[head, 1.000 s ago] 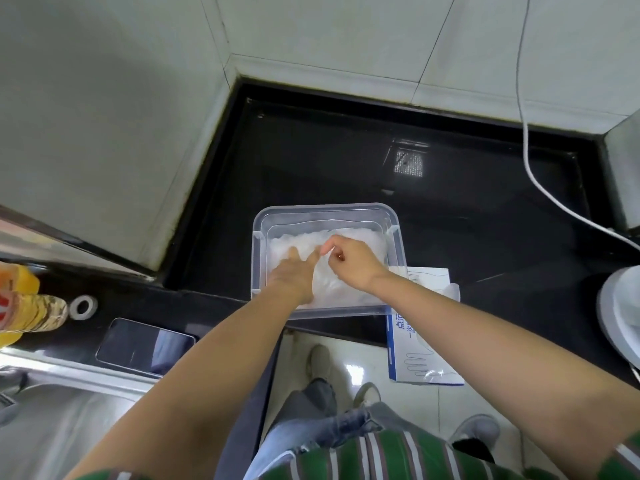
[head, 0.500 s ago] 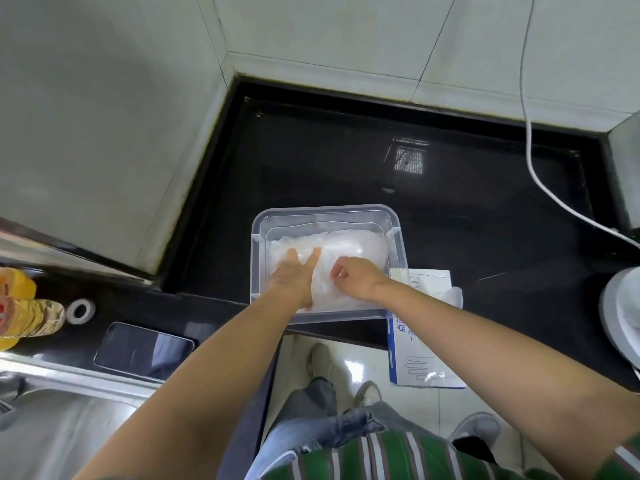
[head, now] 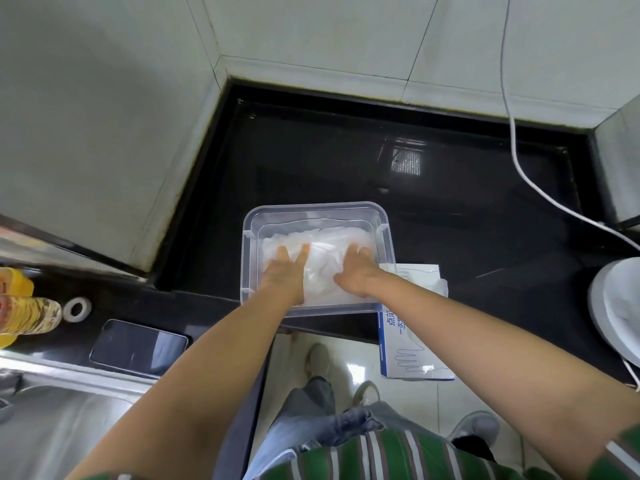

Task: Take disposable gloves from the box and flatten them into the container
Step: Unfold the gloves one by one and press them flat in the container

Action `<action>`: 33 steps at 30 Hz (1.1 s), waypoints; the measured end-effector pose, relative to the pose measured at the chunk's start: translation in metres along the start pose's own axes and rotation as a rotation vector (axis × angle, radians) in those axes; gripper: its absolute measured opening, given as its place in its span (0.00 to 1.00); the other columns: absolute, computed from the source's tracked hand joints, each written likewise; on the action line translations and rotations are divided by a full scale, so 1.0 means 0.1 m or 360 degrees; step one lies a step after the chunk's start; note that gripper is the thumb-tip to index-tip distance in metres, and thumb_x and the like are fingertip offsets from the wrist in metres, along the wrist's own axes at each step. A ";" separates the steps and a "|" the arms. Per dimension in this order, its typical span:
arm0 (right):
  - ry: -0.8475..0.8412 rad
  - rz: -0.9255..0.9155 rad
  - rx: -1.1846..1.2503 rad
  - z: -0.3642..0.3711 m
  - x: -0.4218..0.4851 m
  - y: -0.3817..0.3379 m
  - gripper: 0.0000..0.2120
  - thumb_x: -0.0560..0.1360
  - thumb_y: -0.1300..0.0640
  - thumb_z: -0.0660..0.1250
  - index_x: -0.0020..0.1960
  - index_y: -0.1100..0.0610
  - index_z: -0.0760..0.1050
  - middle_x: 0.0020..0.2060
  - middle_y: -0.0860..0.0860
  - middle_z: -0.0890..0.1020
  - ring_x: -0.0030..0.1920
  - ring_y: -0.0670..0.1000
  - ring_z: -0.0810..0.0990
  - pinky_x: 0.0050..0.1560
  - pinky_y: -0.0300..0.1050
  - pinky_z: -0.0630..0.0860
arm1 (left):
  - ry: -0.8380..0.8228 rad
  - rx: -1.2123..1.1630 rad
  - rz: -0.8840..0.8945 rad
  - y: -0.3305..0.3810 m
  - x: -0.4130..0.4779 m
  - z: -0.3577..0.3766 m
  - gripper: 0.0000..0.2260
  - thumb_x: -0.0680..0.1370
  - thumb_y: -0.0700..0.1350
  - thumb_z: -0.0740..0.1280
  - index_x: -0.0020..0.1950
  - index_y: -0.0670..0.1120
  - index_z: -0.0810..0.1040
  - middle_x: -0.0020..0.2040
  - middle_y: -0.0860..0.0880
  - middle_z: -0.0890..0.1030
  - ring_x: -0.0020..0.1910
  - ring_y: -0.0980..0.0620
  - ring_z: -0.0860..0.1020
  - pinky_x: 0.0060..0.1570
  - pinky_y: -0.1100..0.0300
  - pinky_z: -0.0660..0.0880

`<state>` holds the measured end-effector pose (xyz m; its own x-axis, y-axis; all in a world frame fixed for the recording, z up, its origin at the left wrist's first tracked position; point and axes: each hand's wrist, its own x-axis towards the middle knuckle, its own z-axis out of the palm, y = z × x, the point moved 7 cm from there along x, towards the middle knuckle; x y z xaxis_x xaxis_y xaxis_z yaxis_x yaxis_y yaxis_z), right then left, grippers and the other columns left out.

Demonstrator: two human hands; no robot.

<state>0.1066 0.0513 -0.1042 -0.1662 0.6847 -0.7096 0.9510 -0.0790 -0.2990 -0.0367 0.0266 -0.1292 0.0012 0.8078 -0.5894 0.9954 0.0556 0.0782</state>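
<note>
A clear plastic container [head: 315, 211] sits at the front edge of the black counter, filled with a pile of thin translucent gloves [head: 323, 271]. My left hand [head: 285, 273] lies flat on the left side of the pile, fingers straight and pointing away. My right hand [head: 356, 271] presses flat on the right side of the pile, fingers spread. Just right of the container stands the white and blue glove box [head: 412, 341], a bit of glove sticking out of its top; my right forearm crosses over it.
A phone [head: 138, 346] lies face up on the counter to the left, next to a white tape roll [head: 77, 308] and a yellow bottle [head: 24, 311]. A steel sink [head: 59, 420] is at bottom left. A white cable [head: 519, 161] and a white appliance [head: 616, 306] are at right.
My right hand stopped pinching a glove, lowered it onto the pile and moved right, now lying flat. My left hand stayed pressed on the pile's left side.
</note>
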 end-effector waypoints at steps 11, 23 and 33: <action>0.0656 -0.0681 0.0940 -0.86 -0.76 -0.02 0.09 0.78 0.63 0.61 0.52 0.57 0.80 0.38 0.52 0.81 0.33 0.46 0.78 0.32 0.38 0.76 | 0.0832 -0.0533 0.0020 0.54 -0.63 -0.88 0.13 0.80 0.46 0.60 0.64 0.46 0.73 0.55 0.44 0.80 0.50 0.43 0.79 0.42 0.55 0.71; 0.0698 -0.0216 0.0868 -0.48 -0.90 1.55 0.11 0.79 0.66 0.60 0.58 0.55 0.67 0.50 0.53 0.77 0.52 0.53 0.78 0.49 0.44 0.73 | 0.0113 -0.0692 0.0427 1.97 -1.23 -0.15 0.20 0.82 0.44 0.58 0.71 0.40 0.58 0.54 0.42 0.78 0.47 0.46 0.77 0.42 0.56 0.71; 0.0433 -0.0110 0.0311 -0.10 -0.90 1.30 0.09 0.75 0.57 0.70 0.53 0.58 0.78 0.51 0.54 0.80 0.51 0.54 0.80 0.52 0.47 0.78 | -0.0138 -0.0578 0.0258 1.73 -1.09 0.30 0.31 0.79 0.42 0.60 0.79 0.49 0.50 0.56 0.43 0.79 0.52 0.44 0.77 0.50 0.52 0.74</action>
<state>0.2475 -0.0132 -0.0730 -0.1281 0.8594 -0.4950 0.8676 -0.1447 -0.4758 0.1381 -0.0694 -0.0760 0.1787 0.7714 -0.6108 0.8831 0.1479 0.4452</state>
